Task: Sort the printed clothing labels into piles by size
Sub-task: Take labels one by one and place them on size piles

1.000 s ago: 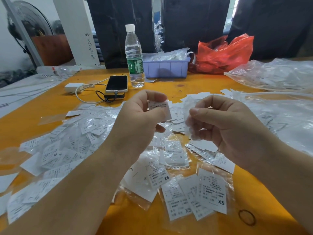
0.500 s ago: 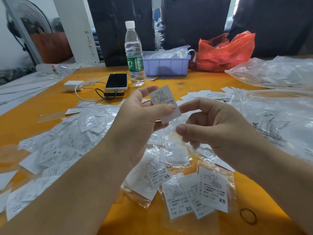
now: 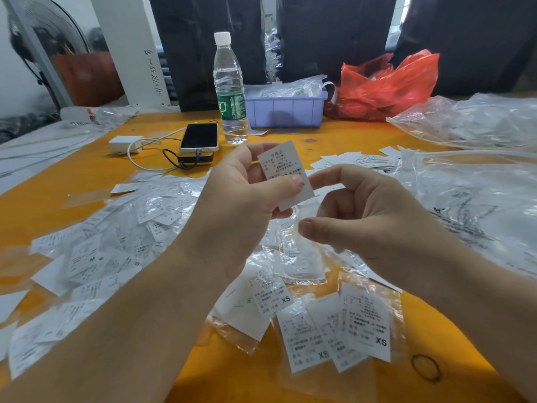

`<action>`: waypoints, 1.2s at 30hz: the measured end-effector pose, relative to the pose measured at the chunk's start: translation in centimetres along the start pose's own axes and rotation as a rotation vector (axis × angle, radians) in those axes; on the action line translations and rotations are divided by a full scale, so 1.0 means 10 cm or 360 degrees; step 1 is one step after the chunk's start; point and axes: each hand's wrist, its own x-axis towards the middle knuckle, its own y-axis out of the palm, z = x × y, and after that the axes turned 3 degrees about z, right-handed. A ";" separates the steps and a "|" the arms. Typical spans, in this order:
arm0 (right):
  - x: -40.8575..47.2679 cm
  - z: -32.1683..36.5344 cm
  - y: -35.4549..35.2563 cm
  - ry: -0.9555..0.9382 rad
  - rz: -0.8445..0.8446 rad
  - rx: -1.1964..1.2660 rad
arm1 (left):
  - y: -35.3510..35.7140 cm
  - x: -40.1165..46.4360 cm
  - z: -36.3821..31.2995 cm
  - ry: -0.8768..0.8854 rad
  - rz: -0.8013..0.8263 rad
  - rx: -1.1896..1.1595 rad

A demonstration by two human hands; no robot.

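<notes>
My left hand (image 3: 244, 199) pinches a white printed label (image 3: 282, 165) between thumb and fingers and holds it upright above the table; the thumb covers its lower part. My right hand (image 3: 366, 216) is just to its right, thumb and curled fingers pinching a clear plastic sleeve (image 3: 305, 210) below the label. On the orange table (image 3: 58, 196) a wide heap of bagged labels (image 3: 122, 242) spreads at the left. A small group of labels marked XS (image 3: 360, 324) lies near the front. More loose labels (image 3: 357, 161) lie behind my hands.
A water bottle (image 3: 229, 91), a phone (image 3: 200, 136) on a power bank with cable and white charger (image 3: 125, 144), a purple bin (image 3: 286, 109) and a red bag (image 3: 389, 85) stand at the back. Clear plastic bags (image 3: 470, 199) fill the right side. A rubber band (image 3: 425, 367) lies front right.
My left hand has drawn the label up and out of the clear sleeve. My right hand has moved down and stayed on the sleeve.
</notes>
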 end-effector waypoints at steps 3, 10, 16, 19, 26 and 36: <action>-0.01 0.00 0.01 0.0008 -0.0015 0.0016 | 0.00 0.00 0.00 0.0008 0.0034 0.0033; 0.00 0.00 -0.02 0.0007 -0.0147 0.0032 | 0.01 0.01 -0.03 -0.0005 -0.0030 0.0009; -0.01 0.02 0.00 0.0011 -0.0186 0.0011 | 0.01 0.02 -0.04 -0.0040 -0.0079 -0.0036; -0.01 0.02 -0.01 0.0022 -0.0182 0.0007 | 0.01 0.01 -0.05 -0.0047 -0.0069 -0.0044; 0.00 0.00 -0.02 0.0037 -0.0136 -0.0029 | 0.02 -0.02 -0.06 0.0078 -0.0054 0.0109; -0.02 0.00 0.01 -0.0020 -0.0111 -0.0065 | 0.04 -0.05 -0.06 0.0228 -0.0108 0.0440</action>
